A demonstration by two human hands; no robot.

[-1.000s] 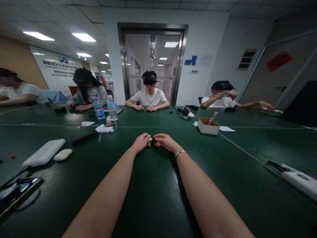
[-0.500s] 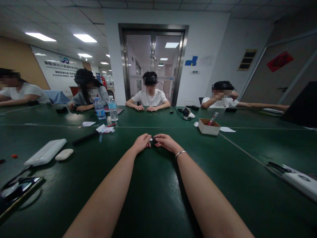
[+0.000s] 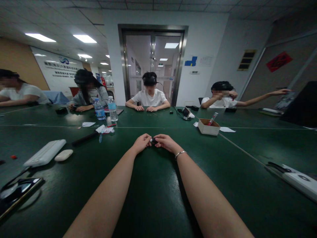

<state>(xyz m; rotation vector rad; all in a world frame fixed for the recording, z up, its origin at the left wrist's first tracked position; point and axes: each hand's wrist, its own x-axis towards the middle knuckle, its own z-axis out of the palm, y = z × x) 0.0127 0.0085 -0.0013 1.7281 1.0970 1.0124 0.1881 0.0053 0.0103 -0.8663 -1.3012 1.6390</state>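
Green table (image 3: 153,198) | left hand (image 3: 141,142) and right hand (image 3: 166,142) together at 12 o'clock, pinching small dark part (image 3: 153,140) between fingertips | best held low, steady, grip light.

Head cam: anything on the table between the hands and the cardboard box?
No, bare green tabletop. In the head view the left hand and right hand pinch a small dark object; the cardboard box sits farther off to the right, apart.
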